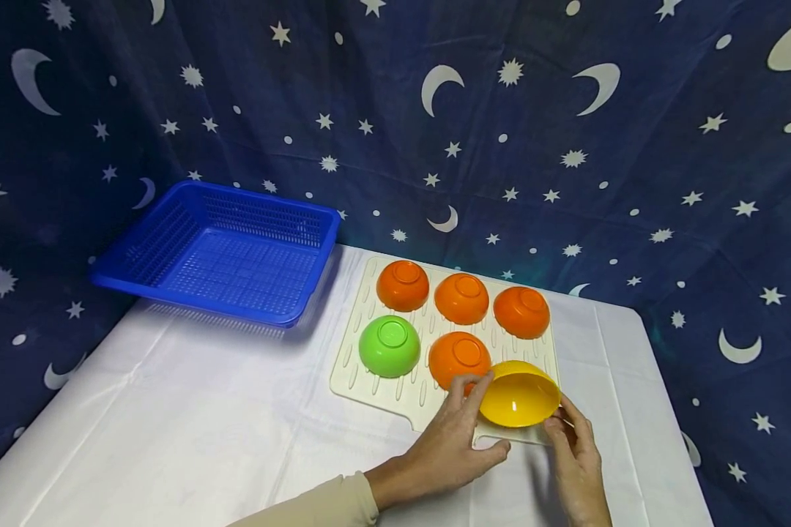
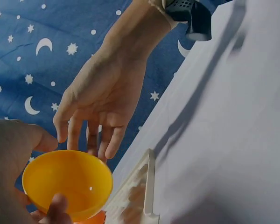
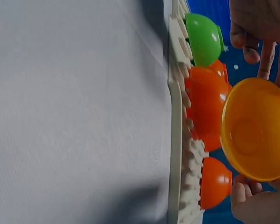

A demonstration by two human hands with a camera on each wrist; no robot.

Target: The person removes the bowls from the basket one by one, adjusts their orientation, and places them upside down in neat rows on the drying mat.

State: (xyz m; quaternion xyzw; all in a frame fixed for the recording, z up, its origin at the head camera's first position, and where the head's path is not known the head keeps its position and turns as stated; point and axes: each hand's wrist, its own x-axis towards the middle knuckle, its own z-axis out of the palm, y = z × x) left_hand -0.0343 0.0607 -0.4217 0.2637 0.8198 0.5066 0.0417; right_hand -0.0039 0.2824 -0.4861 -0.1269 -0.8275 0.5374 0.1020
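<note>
A yellow bowl [image 1: 515, 404] is tipped over the right front of a cream drying rack [image 1: 376, 395], its hollow side facing me. My right hand [image 1: 580, 468] holds its right side, thumb at the rim and fingers behind. At the left rim are the fingertips of my left hand [image 1: 444, 446], whose thumb stands apart from the bowl. The left wrist view shows one left fingertip overlapping the bowl's inside. Upside down on the rack are a green bowl [image 1: 389, 346] and several orange bowls [image 1: 461, 298]; the front orange bowl [image 1: 458, 359] is partly behind my left fingers.
A blue plastic basket [image 1: 316, 252] stands at the back left of the table. White cloth [image 1: 191, 424] covers the tabletop. A dark blue curtain [image 1: 382, 102] with moons and stars hangs behind the table and at both sides.
</note>
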